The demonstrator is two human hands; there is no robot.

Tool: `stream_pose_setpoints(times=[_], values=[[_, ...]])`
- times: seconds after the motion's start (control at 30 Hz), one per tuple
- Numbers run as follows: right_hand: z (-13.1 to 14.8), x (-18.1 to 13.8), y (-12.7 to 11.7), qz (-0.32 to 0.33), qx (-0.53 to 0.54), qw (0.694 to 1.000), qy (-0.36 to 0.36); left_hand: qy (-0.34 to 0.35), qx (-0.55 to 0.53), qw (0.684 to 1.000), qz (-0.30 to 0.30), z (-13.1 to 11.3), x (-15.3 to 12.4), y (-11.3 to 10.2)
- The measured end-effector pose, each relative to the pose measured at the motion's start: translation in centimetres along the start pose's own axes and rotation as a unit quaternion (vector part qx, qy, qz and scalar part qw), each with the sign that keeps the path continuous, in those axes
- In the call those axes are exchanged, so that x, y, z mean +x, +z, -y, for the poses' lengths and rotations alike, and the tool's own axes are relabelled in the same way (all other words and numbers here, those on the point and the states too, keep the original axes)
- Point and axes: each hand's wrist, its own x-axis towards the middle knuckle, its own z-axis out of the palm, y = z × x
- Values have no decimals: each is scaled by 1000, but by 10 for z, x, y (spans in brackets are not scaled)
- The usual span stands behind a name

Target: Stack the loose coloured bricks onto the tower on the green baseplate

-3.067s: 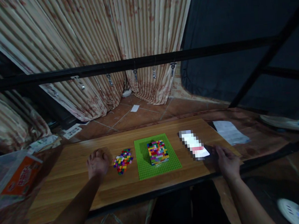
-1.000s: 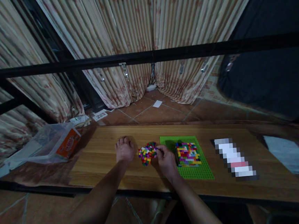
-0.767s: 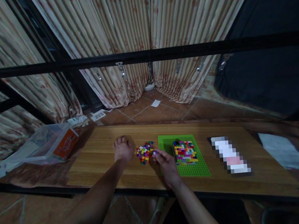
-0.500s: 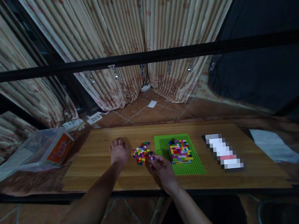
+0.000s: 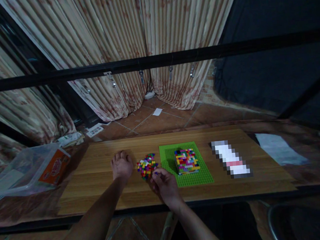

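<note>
The rectangular wood-grain tabletop [image 5: 138,195] carried a pile of small multicoloured plastic bricks [image 5: 146,166] left of centre. A flat green studded plastic baseplate [image 5: 193,179] lay just right of the pile; farther right lay a bright, dark-edged oblong slab [image 5: 230,158], its face pixelated.

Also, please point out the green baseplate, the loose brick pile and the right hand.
Green baseplate [image 5: 204,173], head view: bare right side.
Loose brick pile [image 5: 146,166], head view: its middle.
Right hand [image 5: 166,184], head view: its middle.

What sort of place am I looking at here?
Probably a room in a home, though I can't be sure: long patterned curtains hang down to a tiled floor, and small colorful bricks lie on a wooden table.
</note>
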Motion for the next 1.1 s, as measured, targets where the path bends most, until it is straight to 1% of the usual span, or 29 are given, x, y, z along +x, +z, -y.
stream_pose_setpoints(times=[0.2,0.43,0.7,0.93,1.1], values=[[0,-2,2,5,-9,1000,-11,1,-9,1000,2,-1,-1,-2],[1,-4,1,-25,-38,999,-20,4,-2,1000,2,-2,-1,-4],[1,-6,1,-31,-64,997,-15,3,-5,1000,-7,-1,-2,-3],[3,-9,4,-37,-70,997,-24,2,-5,1000,-2,-2,-2,-5],[4,-3,4,-62,-81,994,-26,3,3,1000,-3,-1,-1,-4]])
